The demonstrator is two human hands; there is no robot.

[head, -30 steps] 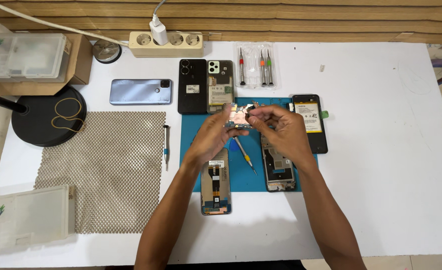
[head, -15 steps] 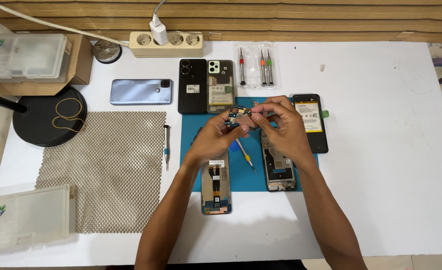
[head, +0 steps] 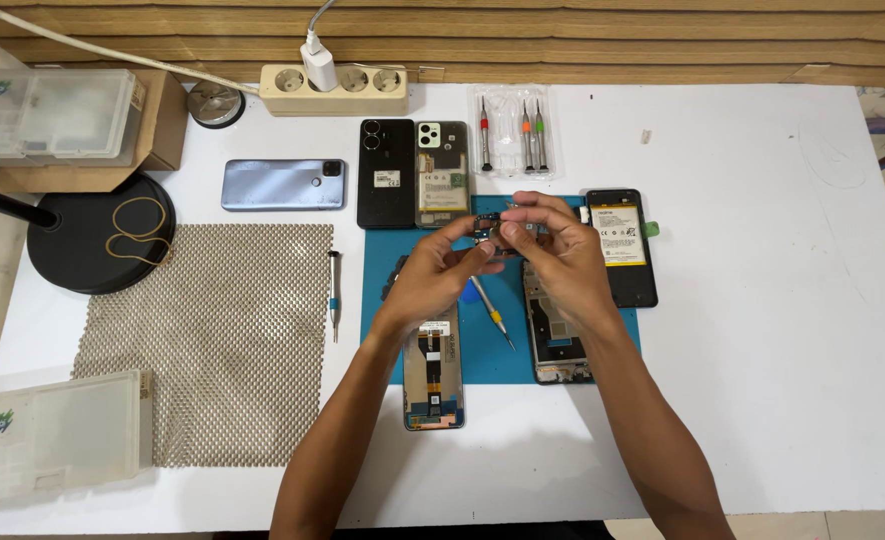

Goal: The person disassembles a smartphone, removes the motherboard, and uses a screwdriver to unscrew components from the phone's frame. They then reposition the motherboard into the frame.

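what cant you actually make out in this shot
- Head view: the small part pinched between left hand and right hand is too small and mostly covered by fingertips to identify.
- The open phone frame on the blue mat: its top end is hidden under the right hand.
- The clear box at lower left is cut off by the picture edge; its contents are clouded.

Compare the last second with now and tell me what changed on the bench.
Both hands, left hand and right hand, keep pinching the small phone part above the blue mat; it has turned from its pale face to a darker side. Phones, screwdrivers and mesh pad stayed put.
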